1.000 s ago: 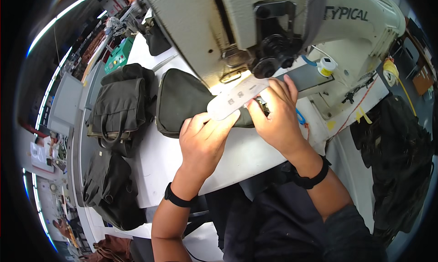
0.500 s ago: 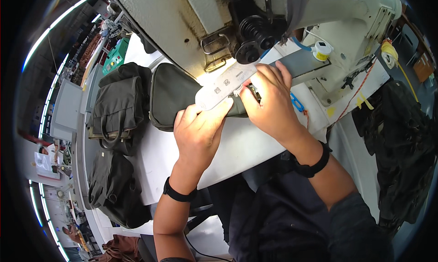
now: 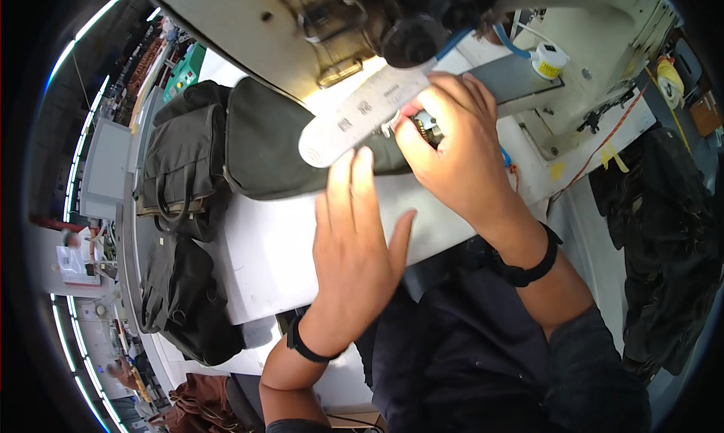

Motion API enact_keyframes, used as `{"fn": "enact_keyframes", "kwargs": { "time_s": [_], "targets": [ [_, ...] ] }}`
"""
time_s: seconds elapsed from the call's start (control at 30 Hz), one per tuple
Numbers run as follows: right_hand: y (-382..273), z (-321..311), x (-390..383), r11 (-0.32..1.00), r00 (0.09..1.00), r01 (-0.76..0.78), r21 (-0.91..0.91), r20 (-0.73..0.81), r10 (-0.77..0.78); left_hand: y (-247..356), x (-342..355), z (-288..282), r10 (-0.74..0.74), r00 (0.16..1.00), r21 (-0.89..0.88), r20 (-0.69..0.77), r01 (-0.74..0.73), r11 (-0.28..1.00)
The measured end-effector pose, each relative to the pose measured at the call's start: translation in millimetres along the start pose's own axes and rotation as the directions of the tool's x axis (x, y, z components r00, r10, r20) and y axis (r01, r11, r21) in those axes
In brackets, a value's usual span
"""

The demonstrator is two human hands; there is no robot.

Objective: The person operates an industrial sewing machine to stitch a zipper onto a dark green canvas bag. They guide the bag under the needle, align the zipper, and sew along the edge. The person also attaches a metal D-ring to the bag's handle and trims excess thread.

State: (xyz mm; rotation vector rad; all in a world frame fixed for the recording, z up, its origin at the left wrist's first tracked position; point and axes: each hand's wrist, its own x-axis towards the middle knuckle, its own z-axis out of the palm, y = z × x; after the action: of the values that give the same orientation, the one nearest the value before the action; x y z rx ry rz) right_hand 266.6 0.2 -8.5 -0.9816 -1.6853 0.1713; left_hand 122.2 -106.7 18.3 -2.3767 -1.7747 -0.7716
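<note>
Under the head of a sewing machine (image 3: 249,26), a pale, round-ended strip with small printed marks (image 3: 335,128) lies over a dark olive padded fabric piece (image 3: 268,146). My right hand (image 3: 456,150) grips the strip's right end, thumb and bent fingers pinched around it and small metal parts beside it. My left hand (image 3: 354,252) is open below the strip's left part, fingers stretched out, thumb apart, fingertips at the lower edge of the strip and olive piece.
Dark bags (image 3: 185,162) are piled on the left of the white table (image 3: 256,275). A small white container (image 3: 547,60) with blue tubing sits at right, with cords beside it. Dark fabric (image 3: 648,237) hangs at the right; brown fabric (image 3: 196,399) lies lower left. Workers appear small at far left.
My left hand has let go of the strip, straightening its fingers and dropping lower. My right hand and the strip have moved up in the view, along with the olive piece.
</note>
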Motion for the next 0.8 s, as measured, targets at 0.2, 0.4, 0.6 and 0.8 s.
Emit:
{"fn": "enact_keyframes", "kwargs": {
  "time_s": [0.2, 0.4, 0.6, 0.8],
  "targets": [
    [3, 4, -4, 1.0, 0.999, -0.005, 0.008, -0.036, 0.005, -19, 5, 27, 0.026, 0.993, -0.063, -0.114, -0.033, 0.998],
    [2, 0, -3, 0.999, 0.999, 0.004, 0.038, -0.034, -0.003, -27, 10, 36, 0.048, 0.979, -0.092, -0.199, -0.068, 0.993],
    [-16, -7, -26, 0.998, 0.998, 0.05, -0.04, -0.041, -0.052, -58, 31, 45, 0.027, 0.97, -0.252, -0.243, -0.09, 0.964],
    [-6, -15, -27, 0.996, 0.996, 0.084, -0.041, -0.023, -0.085, -70, 48, 39, 0.117, 0.977, -0.336, -0.18, -0.173, 0.926]
  ]
}}
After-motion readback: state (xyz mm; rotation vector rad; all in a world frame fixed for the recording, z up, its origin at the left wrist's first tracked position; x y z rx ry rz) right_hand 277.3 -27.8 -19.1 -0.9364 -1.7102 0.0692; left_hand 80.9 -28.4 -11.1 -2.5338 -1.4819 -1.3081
